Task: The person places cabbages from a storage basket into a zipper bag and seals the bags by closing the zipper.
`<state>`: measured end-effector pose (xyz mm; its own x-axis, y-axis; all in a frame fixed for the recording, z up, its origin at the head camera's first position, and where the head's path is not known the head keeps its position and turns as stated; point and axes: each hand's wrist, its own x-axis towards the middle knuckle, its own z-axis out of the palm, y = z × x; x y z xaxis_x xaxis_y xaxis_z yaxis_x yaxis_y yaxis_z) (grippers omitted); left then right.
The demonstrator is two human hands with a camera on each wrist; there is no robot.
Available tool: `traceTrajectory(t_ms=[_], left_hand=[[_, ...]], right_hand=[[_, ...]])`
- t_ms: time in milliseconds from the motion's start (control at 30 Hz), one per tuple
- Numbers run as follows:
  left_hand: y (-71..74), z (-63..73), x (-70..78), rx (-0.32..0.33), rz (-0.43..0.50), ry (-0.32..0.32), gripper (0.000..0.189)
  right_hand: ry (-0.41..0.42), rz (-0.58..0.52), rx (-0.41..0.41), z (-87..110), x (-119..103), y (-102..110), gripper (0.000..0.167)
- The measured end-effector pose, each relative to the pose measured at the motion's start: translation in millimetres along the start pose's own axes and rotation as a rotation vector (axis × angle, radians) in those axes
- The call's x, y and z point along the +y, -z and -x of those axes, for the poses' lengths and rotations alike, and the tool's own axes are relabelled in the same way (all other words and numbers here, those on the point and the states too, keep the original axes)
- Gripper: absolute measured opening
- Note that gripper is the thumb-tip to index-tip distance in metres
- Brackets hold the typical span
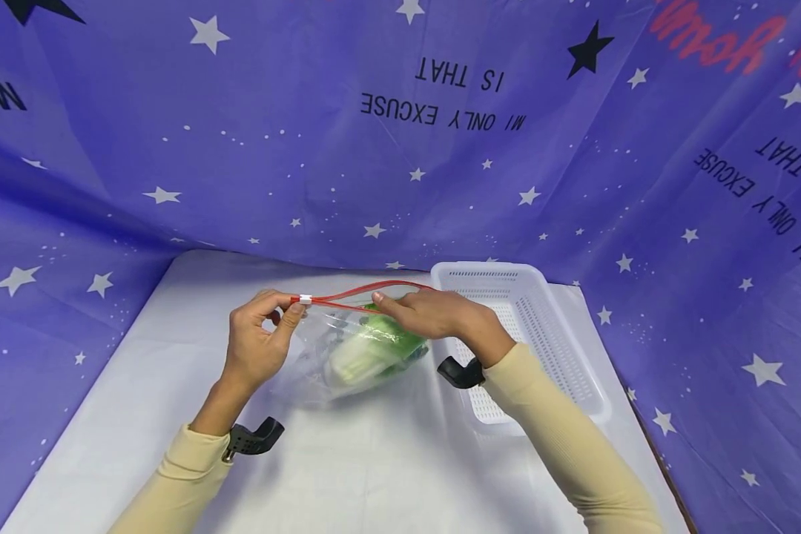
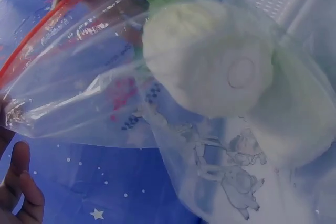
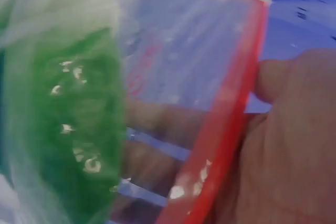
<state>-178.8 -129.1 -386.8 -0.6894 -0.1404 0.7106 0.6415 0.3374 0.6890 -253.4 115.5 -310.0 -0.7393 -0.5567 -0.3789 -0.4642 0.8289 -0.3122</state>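
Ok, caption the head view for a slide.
Left hand pinches a bag of greens at its slider; right hand holds its red zip, basket alongside.

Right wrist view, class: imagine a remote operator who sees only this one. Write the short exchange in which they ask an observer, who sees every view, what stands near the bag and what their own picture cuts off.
Operator: I see a clear bag with a red edge, and a green vegetable in it. What else stands on the table?
Observer: The head view shows a white perforated basket next to the bag, on the person's right.
Operator: The vegetable runs out of my picture. How does its other end look?
Observer: The left wrist view shows a pale, rounded base behind the film.
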Motion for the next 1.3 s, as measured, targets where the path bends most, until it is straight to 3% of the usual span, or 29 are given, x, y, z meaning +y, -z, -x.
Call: traceTrajectory(t_ms=[100,233,300,367,433,500,567,633,800,1000,1200,1300], left_hand=[[-0.9,-0.3,1.2,-0.010,0.020,0.005,0.010],[0.1,-1.7,2.3,-0.010,0.035,0.012,0.010],[0.7,-2.0,2.6,-0.010,0.035,0.018,0.010],[1.3,-1.9,2.9,-0.012,0.030,0.025,0.009],[2.1,-1.8,2.7,-0.010,0.016,0.035,0.009],[3.8,-1.9,1.1,0.000,0.002,0.046,0.008],[5.6,-1.8,-1.5,0.014,-0.007,0.054,0.008],[7.1,-1.6,-6.8,0.025,-0.005,0.061,0.008],[12.2,-0.6,-30.7,0.064,-0.050,0.083,0.006],[17.5,-7.4,-42.0,0.162,-0.121,0.146,0.008],[14.0,-7.1,-40.1,0.108,-0.093,0.196,0.009],[12.1,-3.6,-39.0,0.057,-0.068,0.224,0.008]], right_hand=[[0.156,-0.080,0.148,8.8,3,7,0.065],[0.418,-0.161,0.532,22.0,16,10,0.030],[0.457,-0.192,0.720,25.9,29,9,0.023],[0.429,-0.239,0.838,27.2,48,6,0.034],[0.360,-0.313,0.812,27.1,66,0,0.050],[0.288,-0.412,0.687,25.5,80,-6,0.057],[0.236,-0.479,0.559,22.1,87,-13,0.054],[0.209,-0.516,0.499,18.3,89,-19,0.044],[0.187,-0.486,0.597,15.7,89,-25,0.009],[0.248,-0.438,0.679,23.9,90,-20,0.007],[0.201,-0.402,0.654,26.5,95,-21,0.008],[0.214,-0.305,0.682,25.3,94,-25,0.006]])
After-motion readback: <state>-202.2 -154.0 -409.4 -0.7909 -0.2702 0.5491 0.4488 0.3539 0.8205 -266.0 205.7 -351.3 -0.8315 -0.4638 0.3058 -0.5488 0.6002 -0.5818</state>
